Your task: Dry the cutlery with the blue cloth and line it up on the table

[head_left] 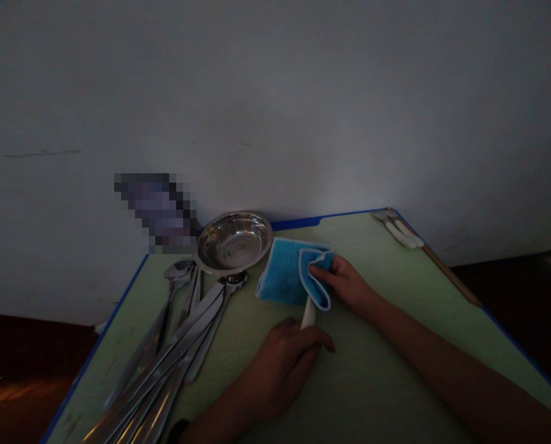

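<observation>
My left hand point(288, 364) is closed around a white handle point(308, 313) low over the table. The handle's upper end runs into a folded blue cloth point(285, 271) with a pale edge, so I cannot see what kind of utensil it is. My right hand point(349, 285) pinches the cloth around that covered end, thumb on the near side and fingers mostly behind the fabric. The loose part of the cloth spreads to the left, beside a round steel bowl point(233, 243).
Several long metal utensils, including spoons point(179, 271), lie in a pile on the left of the green table point(377, 382). White-handled forks point(398, 229) rest at the far right corner. A blurred upright object point(158, 213) leans near the wall point(275, 111) behind.
</observation>
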Available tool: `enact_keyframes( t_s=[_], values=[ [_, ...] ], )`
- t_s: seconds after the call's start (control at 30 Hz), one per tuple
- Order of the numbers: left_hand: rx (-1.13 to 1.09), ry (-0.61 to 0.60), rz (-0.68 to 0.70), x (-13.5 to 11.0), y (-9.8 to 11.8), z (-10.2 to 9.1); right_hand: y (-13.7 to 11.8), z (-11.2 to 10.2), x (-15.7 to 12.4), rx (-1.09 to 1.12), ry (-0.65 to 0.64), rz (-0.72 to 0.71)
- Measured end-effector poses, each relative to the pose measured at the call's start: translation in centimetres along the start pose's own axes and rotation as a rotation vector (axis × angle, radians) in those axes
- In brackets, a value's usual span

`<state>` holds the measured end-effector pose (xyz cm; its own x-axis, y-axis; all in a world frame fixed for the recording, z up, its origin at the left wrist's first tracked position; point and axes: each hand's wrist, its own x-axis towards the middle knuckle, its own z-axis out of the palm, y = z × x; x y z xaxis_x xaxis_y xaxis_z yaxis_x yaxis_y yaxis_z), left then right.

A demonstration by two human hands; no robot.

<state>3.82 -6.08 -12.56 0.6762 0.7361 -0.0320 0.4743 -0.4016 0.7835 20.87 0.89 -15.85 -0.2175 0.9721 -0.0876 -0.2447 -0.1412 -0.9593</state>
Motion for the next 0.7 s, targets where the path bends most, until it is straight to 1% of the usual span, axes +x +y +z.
enact_keyframes(
  t_s=[0.1,0.17,0.23,0.3,0.37,0.43,0.5,0.57,0.7],
  values=[
    [-0.019,-0.007,0.016,0.0,0.0,0.0,0.4,0.0,0.4,0.011,0.088,0.012],
    [-0.058,0.027,0.013,-0.2,-0.2,0.0,0.4,-0.7,0.9,0.022,0.164,0.01],
    [-0.086,0.097,0.024,-0.6,-0.3,0.1,0.0,-1.8,1.4,0.041,0.247,-0.001],
    [-0.085,0.209,0.048,-1.0,-0.6,0.3,-0.7,-2.9,1.5,0.047,0.287,-0.009],
    [-0.078,0.359,0.034,-1.2,-0.9,0.6,-1.5,-3.7,1.1,0.032,0.263,0.01],
    [-0.092,0.494,-0.009,-1.0,-1.4,0.9,-2.0,-3.9,0.1,-0.01,0.191,0.072],
    [-0.1,0.589,-0.036,-0.7,-1.7,1.0,-2.4,-3.9,-1.1,-0.056,0.106,0.135],
    [-0.068,0.606,-0.066,-0.2,-1.9,1.0,-2.7,-4.0,-2.3,-0.135,0.07,0.129],
    [0.055,0.508,-0.093,0.4,-1.7,0.7,-3.4,-5.1,-4.6,-0.445,0.171,-0.068]
  ],
)
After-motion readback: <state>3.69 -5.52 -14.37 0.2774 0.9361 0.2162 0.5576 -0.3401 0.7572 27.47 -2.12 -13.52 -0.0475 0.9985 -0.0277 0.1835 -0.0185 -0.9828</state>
